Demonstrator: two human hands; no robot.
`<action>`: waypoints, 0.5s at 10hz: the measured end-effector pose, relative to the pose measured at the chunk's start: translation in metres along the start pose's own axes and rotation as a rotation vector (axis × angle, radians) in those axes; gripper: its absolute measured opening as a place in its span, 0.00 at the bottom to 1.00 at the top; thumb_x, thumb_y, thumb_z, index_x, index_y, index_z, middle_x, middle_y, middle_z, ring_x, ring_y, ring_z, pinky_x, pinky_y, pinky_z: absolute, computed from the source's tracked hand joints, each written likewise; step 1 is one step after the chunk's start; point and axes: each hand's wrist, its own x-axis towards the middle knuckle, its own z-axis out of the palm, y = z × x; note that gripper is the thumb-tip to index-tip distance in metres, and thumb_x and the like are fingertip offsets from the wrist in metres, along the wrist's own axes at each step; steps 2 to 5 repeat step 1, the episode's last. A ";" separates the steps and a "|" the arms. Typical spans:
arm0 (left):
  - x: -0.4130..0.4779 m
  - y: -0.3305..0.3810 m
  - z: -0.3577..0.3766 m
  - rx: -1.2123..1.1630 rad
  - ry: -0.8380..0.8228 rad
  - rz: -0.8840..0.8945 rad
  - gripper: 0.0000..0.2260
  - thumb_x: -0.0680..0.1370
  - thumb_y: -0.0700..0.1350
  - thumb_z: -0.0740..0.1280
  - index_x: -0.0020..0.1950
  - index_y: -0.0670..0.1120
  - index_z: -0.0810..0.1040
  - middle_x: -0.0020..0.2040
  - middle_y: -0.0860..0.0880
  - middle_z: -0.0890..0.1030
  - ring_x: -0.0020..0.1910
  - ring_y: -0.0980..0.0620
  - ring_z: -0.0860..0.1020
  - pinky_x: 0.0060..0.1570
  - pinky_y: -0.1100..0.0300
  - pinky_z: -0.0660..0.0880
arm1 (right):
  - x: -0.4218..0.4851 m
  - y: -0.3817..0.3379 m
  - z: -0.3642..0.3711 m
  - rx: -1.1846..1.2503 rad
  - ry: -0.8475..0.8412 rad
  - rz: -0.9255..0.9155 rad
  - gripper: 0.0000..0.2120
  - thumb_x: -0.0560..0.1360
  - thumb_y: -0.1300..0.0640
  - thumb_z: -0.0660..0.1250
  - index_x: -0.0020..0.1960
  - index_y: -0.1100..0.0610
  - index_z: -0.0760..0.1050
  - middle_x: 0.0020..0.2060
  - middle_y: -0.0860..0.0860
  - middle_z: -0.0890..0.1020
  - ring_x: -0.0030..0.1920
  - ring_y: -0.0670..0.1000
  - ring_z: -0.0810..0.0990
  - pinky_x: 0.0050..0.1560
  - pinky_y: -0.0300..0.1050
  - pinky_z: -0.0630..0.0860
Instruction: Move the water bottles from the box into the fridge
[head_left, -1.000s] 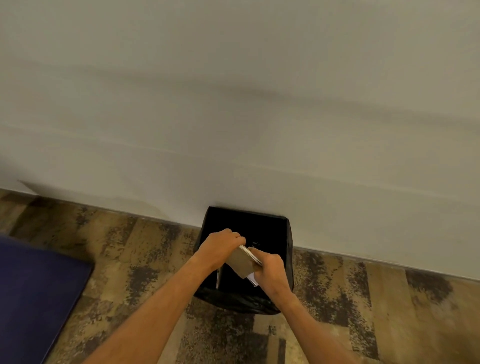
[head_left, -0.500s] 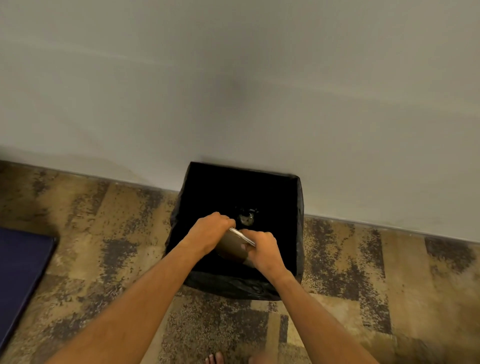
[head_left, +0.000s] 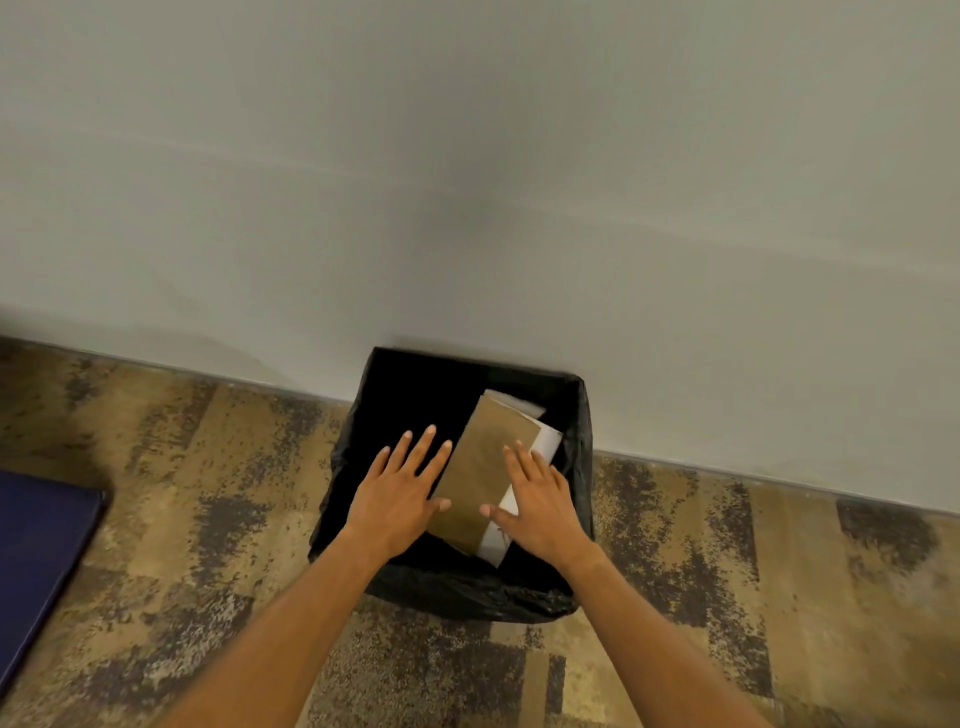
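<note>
A flattened piece of brown cardboard (head_left: 480, 470) with a white layer under it lies slanted in the mouth of a black-lined bin (head_left: 581, 415) by the wall. My left hand (head_left: 402, 491) is spread flat with straight fingers just left of the cardboard, its thumb at the cardboard's edge. My right hand (head_left: 537, 501) is also flat and spread, fingers lying over the cardboard's right side. No water bottle, box of bottles or fridge is in view.
A pale wall (head_left: 467, 182) rises right behind the bin. The floor (head_left: 182, 493) is mottled brown wood-look. A dark blue mat (head_left: 36, 551) lies at the far left. The bin's inside is dark on the left.
Both hands gripped the folded cardboard over the bin before. Now they have let go and spread flat, and the cardboard lies lower in the bin's mouth.
</note>
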 end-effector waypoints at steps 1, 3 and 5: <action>-0.019 0.005 -0.013 -0.016 0.070 -0.042 0.32 0.79 0.65 0.49 0.80 0.54 0.46 0.80 0.49 0.46 0.79 0.44 0.50 0.74 0.46 0.55 | -0.019 -0.010 -0.015 0.021 0.011 -0.009 0.40 0.77 0.35 0.57 0.79 0.52 0.44 0.79 0.50 0.46 0.78 0.54 0.46 0.76 0.54 0.48; -0.019 0.005 -0.013 -0.016 0.070 -0.042 0.32 0.79 0.65 0.49 0.80 0.54 0.46 0.80 0.49 0.46 0.79 0.44 0.50 0.74 0.46 0.55 | -0.019 -0.010 -0.015 0.021 0.011 -0.009 0.40 0.77 0.35 0.57 0.79 0.52 0.44 0.79 0.50 0.46 0.78 0.54 0.46 0.76 0.54 0.48; -0.019 0.005 -0.013 -0.016 0.070 -0.042 0.32 0.79 0.65 0.49 0.80 0.54 0.46 0.80 0.49 0.46 0.79 0.44 0.50 0.74 0.46 0.55 | -0.019 -0.010 -0.015 0.021 0.011 -0.009 0.40 0.77 0.35 0.57 0.79 0.52 0.44 0.79 0.50 0.46 0.78 0.54 0.46 0.76 0.54 0.48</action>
